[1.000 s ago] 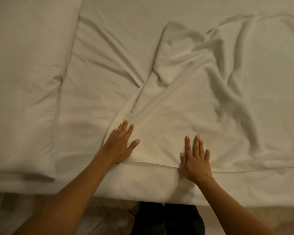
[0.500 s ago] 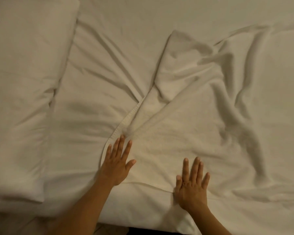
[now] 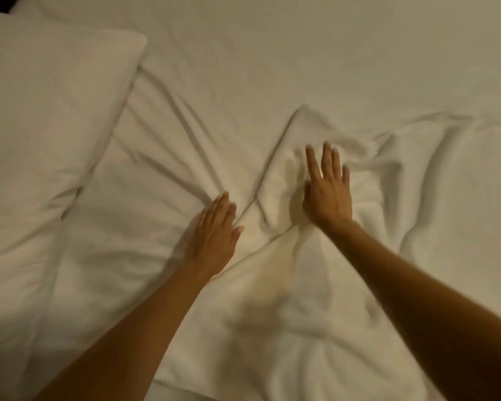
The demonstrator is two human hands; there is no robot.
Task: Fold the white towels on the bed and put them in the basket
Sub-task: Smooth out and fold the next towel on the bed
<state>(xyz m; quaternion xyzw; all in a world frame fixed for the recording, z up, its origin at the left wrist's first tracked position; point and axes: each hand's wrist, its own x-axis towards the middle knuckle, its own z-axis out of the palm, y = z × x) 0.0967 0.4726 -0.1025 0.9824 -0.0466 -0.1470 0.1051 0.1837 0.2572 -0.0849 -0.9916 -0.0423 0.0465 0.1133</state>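
A large white towel (image 3: 287,308) lies spread and creased over the bed, from the near edge up to a bunched, folded-over flap (image 3: 275,186) at the middle. My left hand (image 3: 214,235) lies flat with straight fingers at the towel's left hem, fingertips toward the flap. On the flap itself my right hand (image 3: 327,189) presses down, its fingers straight and spread. Neither hand grips anything. No basket shows in the head view.
A white pillow (image 3: 41,125) fills the left side of the bed. The white bed sheet (image 3: 272,53) runs wrinkled to the far edge and to the right, where long ridges of cloth (image 3: 434,180) stand up.
Both hands have slid away from me along the towel, from its near edge up to the bunched flap. The right hand went farther. The view moved forward over the bed.
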